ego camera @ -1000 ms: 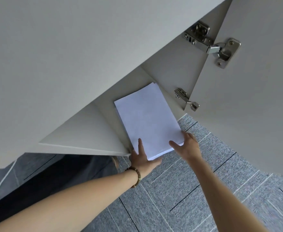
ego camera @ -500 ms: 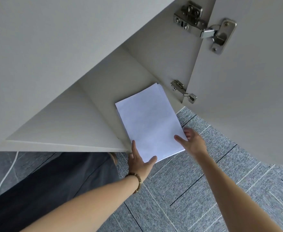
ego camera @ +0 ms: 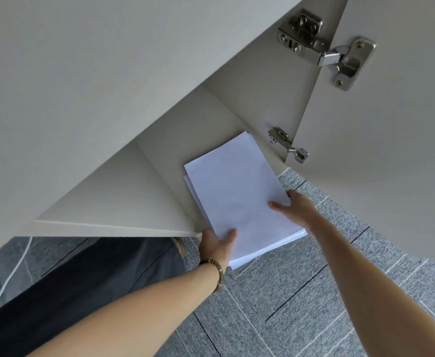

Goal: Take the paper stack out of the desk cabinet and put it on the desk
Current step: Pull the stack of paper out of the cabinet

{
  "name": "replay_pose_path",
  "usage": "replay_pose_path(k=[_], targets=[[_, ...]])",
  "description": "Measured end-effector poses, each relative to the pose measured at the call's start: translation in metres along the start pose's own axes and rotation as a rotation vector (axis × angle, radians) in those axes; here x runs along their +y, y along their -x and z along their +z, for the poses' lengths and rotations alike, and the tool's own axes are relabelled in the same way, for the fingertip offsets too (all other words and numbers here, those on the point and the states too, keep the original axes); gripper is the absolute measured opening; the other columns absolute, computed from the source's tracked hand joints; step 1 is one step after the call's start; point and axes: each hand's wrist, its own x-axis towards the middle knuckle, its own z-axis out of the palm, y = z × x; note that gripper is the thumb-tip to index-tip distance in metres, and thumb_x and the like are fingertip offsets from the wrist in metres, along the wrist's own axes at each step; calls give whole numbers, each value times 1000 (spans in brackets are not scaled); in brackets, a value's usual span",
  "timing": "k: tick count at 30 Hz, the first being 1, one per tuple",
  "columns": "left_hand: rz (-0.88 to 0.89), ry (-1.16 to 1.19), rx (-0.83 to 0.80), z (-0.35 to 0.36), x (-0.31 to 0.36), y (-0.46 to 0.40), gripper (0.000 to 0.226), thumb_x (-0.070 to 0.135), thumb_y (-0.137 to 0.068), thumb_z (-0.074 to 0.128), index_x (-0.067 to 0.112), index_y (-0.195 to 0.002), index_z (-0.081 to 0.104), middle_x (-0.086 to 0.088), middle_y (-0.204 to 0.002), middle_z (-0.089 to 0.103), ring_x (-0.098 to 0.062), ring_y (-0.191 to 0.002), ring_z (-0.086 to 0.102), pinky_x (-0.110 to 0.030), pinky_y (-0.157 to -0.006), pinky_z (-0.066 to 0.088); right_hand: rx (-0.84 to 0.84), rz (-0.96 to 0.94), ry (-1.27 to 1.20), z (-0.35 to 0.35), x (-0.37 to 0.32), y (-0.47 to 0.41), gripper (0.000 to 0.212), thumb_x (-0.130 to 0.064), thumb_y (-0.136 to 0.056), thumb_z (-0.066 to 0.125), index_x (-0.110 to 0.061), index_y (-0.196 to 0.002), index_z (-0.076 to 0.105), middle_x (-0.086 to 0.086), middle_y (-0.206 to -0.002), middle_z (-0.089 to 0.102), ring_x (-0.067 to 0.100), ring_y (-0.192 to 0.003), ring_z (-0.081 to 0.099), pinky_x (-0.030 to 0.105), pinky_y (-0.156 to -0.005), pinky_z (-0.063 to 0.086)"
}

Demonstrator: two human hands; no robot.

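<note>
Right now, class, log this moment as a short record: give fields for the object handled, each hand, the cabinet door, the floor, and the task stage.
object: paper stack, white, sheets slightly fanned, near end sticking out past the cabinet shelf
left hand: grips the near left corner of the stack, thumb on top; beaded bracelet on the wrist
right hand: grips the right edge of the stack, thumb on top
cabinet door: swung open on two metal hinges
floor: grey carpet tiles
stage: stack partly out of the cabinet, not yet on the desk
</note>
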Motion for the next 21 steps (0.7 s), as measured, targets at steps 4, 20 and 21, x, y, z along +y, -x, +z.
replay_pose_path(k=[4, 20, 21], targets=[[-52, 42, -71, -5, 17, 6, 27, 13, -86, 69, 1, -102, 49, -10, -93, 57, -16, -50, 52, -23, -38, 42, -56, 32, -64, 4, 4, 12, 46, -35, -82, 75, -10, -117, 61, 11, -110, 70, 30, -101, 65, 48, -93, 52], [-185, 14, -355, -88, 69, 97, 35, 12, -87, 71, 12, -120, 58, -1, -106, 67, -10, -41, 37, -22, -45, 38, -5, -1, -345, -21, -24, 179, 38, -23, -88, 69, -12, -122, 57, 7, -112, 71, 26, -97, 68, 51, -93, 55], [-163, -15, -382, -93, 75, 107, 39, 12, -87, 71, 12, -124, 57, -4, -113, 68, -10, -40, 38, -20, -42, 38, -1, -5, -335, -26, -27, 196, 42, -27, -87, 69, -13, -125, 56, 6, -113, 71, 27, -100, 68, 51, -92, 55]])
